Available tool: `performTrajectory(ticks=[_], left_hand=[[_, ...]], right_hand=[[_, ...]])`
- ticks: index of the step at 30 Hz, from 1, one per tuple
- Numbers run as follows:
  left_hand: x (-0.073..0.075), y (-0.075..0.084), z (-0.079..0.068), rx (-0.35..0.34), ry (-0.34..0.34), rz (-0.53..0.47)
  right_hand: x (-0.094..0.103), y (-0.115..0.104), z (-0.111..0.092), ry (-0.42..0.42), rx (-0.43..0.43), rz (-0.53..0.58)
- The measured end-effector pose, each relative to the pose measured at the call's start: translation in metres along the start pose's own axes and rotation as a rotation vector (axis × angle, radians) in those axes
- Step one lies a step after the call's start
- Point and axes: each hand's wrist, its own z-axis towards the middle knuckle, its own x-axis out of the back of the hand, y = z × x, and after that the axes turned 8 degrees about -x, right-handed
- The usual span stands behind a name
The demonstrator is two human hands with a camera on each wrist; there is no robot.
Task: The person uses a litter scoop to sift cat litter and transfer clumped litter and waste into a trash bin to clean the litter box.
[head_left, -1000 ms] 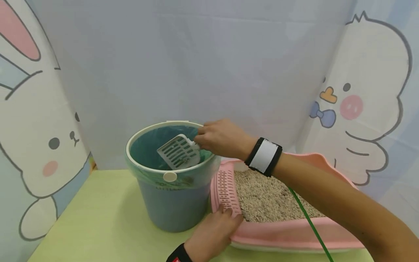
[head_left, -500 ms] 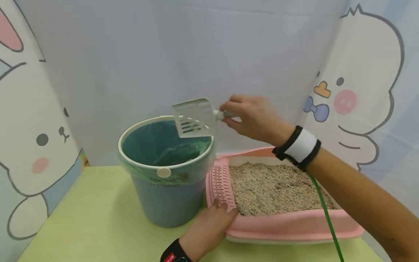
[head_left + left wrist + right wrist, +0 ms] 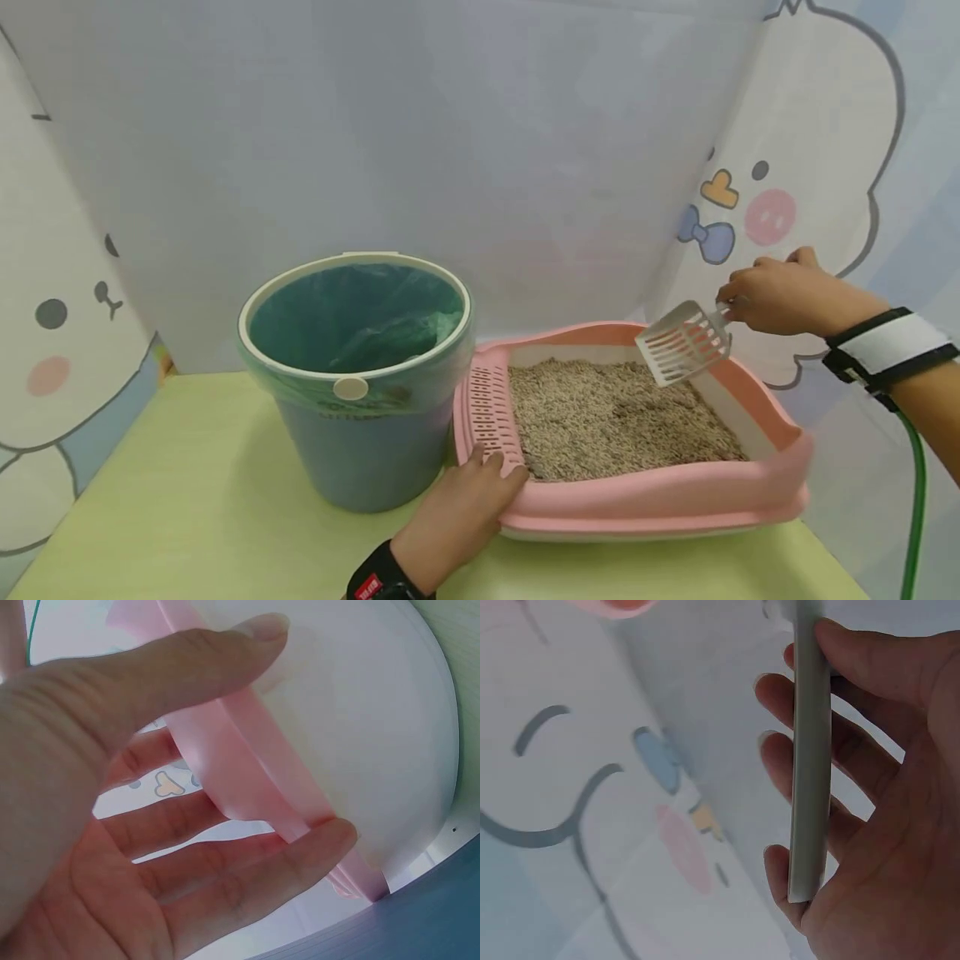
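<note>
My right hand (image 3: 787, 292) holds a slotted litter scoop (image 3: 686, 343) by its handle, above the right side of a pink litter box (image 3: 660, 496). In the right wrist view, fingers and thumb wrap round the pale handle (image 3: 810, 765). The scoop's blade tilts down to the left, with nothing plainly seen on it. Tan litter (image 3: 600, 417) fills the box. My left hand (image 3: 465, 508) grips the box's near left corner, thumb on the outer wall and fingers over the pink rim (image 3: 255, 750) in the left wrist view.
A blue bin (image 3: 367, 467) with a green plastic liner (image 3: 360, 308) stands just left of the litter box. Both stand on a yellow-green table (image 3: 187, 500). Behind hangs a pale curtain (image 3: 540, 167) with cartoon animals. A green cord (image 3: 915, 517) trails from the right wrist.
My right hand has lifted the scoop out of the bin and carried it right, over the litter box. The left hand stays at the box's corner. The head view has shifted slightly.
</note>
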Motion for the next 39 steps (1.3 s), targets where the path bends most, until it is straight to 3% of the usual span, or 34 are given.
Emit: performTrajectory(ticks=[4,7,10,13,16,18,27,39], left_hand=[[0.000,-0.001,-0.002,0.002,0.012,0.004],[0.001,-0.001,-0.002,0.002,0.013,0.008],[0.001,-0.001,-0.002,0.001,0.014,0.014],[0.001,-0.001,-0.002,0.002,0.017,0.020],[0.000,-0.001,-0.003,0.003,0.016,0.018],[0.000,0.000,-0.003,0.004,0.013,0.016],[0.000,-0.004,-0.001,0.013,0.026,0.028],[-0.002,-0.003,-0.002,0.002,0.030,0.033]], right_hand=[[-0.031,0.014,0.003,-0.041,0.010,-0.070],[-0.052,0.013,0.005,0.001,0.055,-0.106],[-0.069,0.002,0.007,0.086,0.111,-0.164],[-0.082,-0.013,0.010,0.157,0.157,-0.295],[-0.090,-0.027,0.013,0.199,0.180,-0.419],[-0.094,-0.032,0.015,0.210,0.185,-0.446],[-0.102,-0.033,0.021,0.186,0.181,-0.388],[-0.106,-0.028,0.012,0.078,0.130,-0.173]])
